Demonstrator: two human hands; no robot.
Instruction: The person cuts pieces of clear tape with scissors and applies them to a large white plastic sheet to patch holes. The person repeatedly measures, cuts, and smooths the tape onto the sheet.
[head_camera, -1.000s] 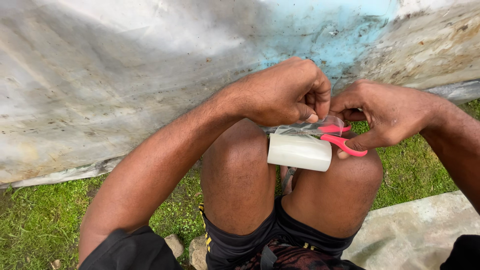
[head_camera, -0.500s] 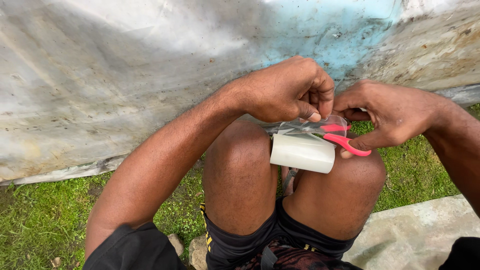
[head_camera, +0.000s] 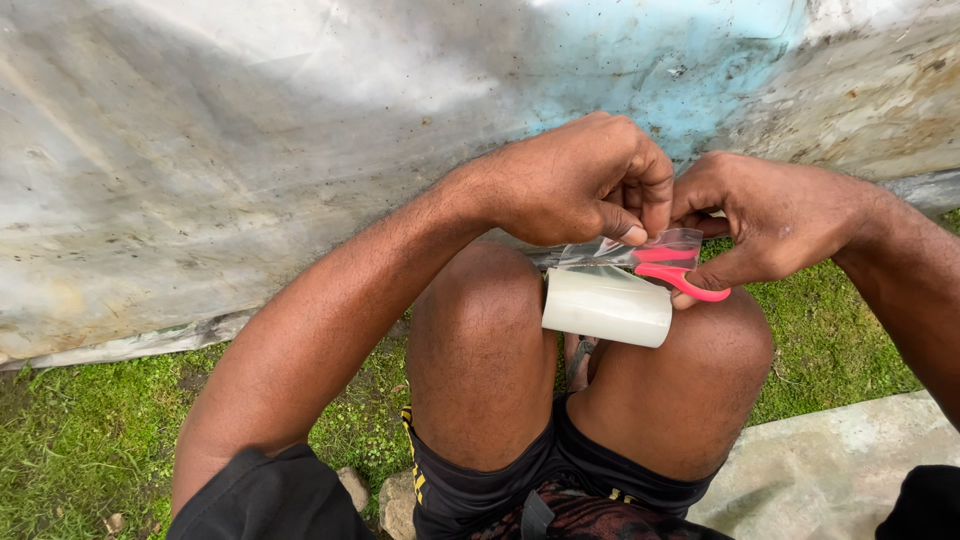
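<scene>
My left hand (head_camera: 585, 180) pinches the free end of a clear tape strip (head_camera: 628, 250) between thumb and fingers. The strip runs down to a roll of clear tape (head_camera: 606, 306) hanging between my bare knees. My right hand (head_camera: 775, 215) grips red-handled scissors (head_camera: 680, 275). Their handles show under the strip, while the blades are hidden behind my fingers and the tape. Both hands meet just above the roll, close to a weathered metal sheet (head_camera: 300, 150).
The stained grey and pale-blue metal sheet fills the upper view and leans over grass (head_camera: 70, 450). A concrete slab (head_camera: 830, 470) lies at lower right. Small stones (head_camera: 385, 495) sit by my left thigh.
Both hands and the roll have stayed together, shifting only slightly right in view; the grips on strip and scissors are unchanged.
</scene>
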